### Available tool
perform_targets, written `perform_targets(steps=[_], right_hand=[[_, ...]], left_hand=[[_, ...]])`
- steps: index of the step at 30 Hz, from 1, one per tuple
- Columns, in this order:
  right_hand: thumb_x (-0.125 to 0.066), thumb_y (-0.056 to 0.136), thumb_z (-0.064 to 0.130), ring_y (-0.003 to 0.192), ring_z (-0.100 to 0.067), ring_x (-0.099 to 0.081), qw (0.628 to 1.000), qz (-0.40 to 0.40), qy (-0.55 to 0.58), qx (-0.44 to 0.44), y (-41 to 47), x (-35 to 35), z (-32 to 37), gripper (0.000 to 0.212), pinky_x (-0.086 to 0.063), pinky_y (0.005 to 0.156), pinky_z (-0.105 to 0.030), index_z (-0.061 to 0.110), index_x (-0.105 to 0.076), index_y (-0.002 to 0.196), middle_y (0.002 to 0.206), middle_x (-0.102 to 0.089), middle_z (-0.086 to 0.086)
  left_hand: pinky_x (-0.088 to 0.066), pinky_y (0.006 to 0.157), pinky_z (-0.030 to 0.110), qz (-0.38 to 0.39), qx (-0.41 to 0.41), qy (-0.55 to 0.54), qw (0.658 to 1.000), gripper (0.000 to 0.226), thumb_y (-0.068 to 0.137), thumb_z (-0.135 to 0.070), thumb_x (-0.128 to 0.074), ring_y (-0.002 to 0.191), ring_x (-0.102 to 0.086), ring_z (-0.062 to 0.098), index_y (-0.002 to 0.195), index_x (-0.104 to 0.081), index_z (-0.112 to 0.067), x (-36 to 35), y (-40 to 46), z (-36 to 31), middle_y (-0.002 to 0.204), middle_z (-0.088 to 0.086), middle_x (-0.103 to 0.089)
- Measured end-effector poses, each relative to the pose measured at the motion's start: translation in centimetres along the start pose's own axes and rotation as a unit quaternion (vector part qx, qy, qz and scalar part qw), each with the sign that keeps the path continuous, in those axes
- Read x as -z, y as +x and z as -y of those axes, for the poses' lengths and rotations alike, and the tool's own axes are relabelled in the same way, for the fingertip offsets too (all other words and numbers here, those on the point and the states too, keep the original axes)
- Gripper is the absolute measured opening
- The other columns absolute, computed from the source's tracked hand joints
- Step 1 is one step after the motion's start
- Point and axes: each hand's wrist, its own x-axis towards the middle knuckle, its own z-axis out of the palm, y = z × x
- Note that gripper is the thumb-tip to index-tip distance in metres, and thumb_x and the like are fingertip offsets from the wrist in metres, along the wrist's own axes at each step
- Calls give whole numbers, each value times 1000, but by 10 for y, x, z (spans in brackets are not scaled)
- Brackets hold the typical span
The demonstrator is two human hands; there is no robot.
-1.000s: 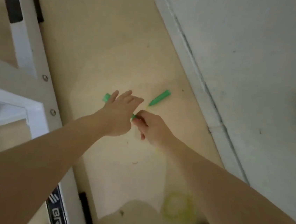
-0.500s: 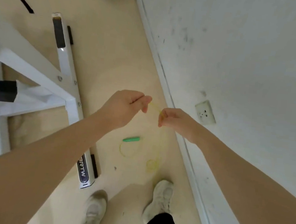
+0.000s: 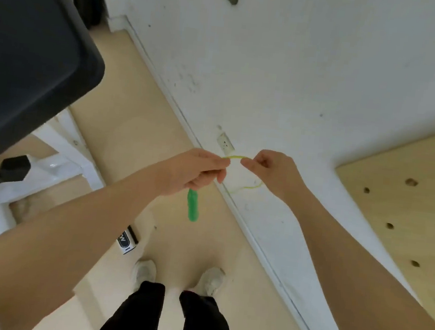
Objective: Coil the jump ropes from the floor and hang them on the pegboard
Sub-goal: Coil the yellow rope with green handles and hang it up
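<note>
A thin yellow jump rope (image 3: pixel 234 157) is pinched at chest height between the left hand (image 3: pixel 197 172) and the right hand (image 3: pixel 272 172), fingers of both curled on it. Its green handle (image 3: pixel 193 208) is hung below the left hand, above the floor (image 3: pixel 138 140). A wooden pegboard (image 3: pixel 407 211) is seen on the wall at right.

Smooth beige floor (image 3: pixel 122 138): two white sneakers (image 3: pixel 144 271) planted near white baseboard, white metal bench frame (image 3: pixel 58 164) at left.

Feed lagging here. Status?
Both hands pinching yellow cord: left hand, right hand. Green handle dangling below left. Pegboard at right, nothing blocking.
</note>
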Motion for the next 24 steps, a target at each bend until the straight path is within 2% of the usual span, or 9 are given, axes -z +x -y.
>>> perform_targets(steps=[4, 10, 12, 14, 15, 18, 20, 22, 24], right_hand=[[-54, 92, 37, 65, -15, -48, 991, -2, 124, -41, -61, 25, -9, 37, -35, 66, -28, 9, -55, 68, 65, -52, -2], [-50, 93, 11, 76, -10, -55, 980, 41, 168, -94, -118, 26, -37, 16, -38, 62, -10, 14, -59, 81, 84, -62, -3], [-50, 95, 15, 70, -4, -52, 980, 61, 157, -102, -147, 29, -49, 15, -36, 56, -3, 8, -59, 84, 79, -59, 2], [-48, 96, 30, 69, -4, -52, 986, 57, 103, -116, -180, 28, -71, 28, -36, 58, -9, 10, -57, 79, 79, -59, 3], [-45, 97, 36, 72, -7, -53, 987, 47, 87, -130, -196, 28, -83, 34, -35, 60, -12, 11, -56, 77, 80, -60, 3], [-37, 98, 40, 82, -18, -61, 987, 28, 83, -137, -236, 31, -103, 42, -37, 67, -20, 14, -54, 71, 77, -62, 1], [-38, 98, 37, 71, -19, -59, 988, 24, 109, -108, -256, 36, -92, 40, -39, 66, -23, 15, -52, 68, 69, -58, 1], [-37, 98, 35, 64, -16, -50, 992, 38, 102, -68, -274, 42, -70, 37, -39, 62, -24, 17, -53, 70, 67, -50, 6], [-35, 98, 35, 70, -14, -49, 998, 61, -11, -11, -294, 48, -52, 36, -39, 66, -26, 16, -57, 76, 75, -51, 9]], left_hand=[[-10, 38, 18, -5, -73, -265, 961, 36, 84, -33, -41, 42, -6, 9, 84, -75, -23, -38, -32, -33, 41, -9, -18], [-11, 35, 15, 2, -157, -338, 928, 33, 82, -27, -48, 40, -7, 8, 106, -70, -37, -67, -61, -55, 56, -12, -59], [-14, 33, 14, 45, -203, -380, 901, 35, 88, -27, -43, 38, -9, 8, 115, -64, -36, -70, -69, -53, 66, -13, -68], [-15, 34, 15, 107, -241, -404, 876, 36, 92, -26, -44, 37, -11, 7, 124, -56, -36, -80, -80, -51, 78, -11, -72], [-14, 35, 16, 109, -242, -388, 883, 36, 94, -26, -42, 38, -11, 7, 126, -52, -37, -90, -86, -51, 79, -10, -72], [-10, 39, 18, 19, -153, -161, 975, 36, 100, -24, -29, 39, -11, 6, 128, -45, -40, -148, -102, -41, 77, -4, -73], [-17, 41, 17, 32, -106, -18, 994, 38, 101, -22, -30, 40, -27, 7, 134, -40, -38, -194, -109, -27, 89, 4, -73], [-40, 50, 17, 53, -102, 22, 993, 40, 101, -20, -35, 59, -54, 14, 139, -37, -32, -232, -112, -17, 104, 7, -70], [-52, 81, 22, 43, -121, 56, 990, 39, 101, -14, -35, 95, -61, 18, 139, -39, -23, -259, -116, -13, 115, 6, -64]])
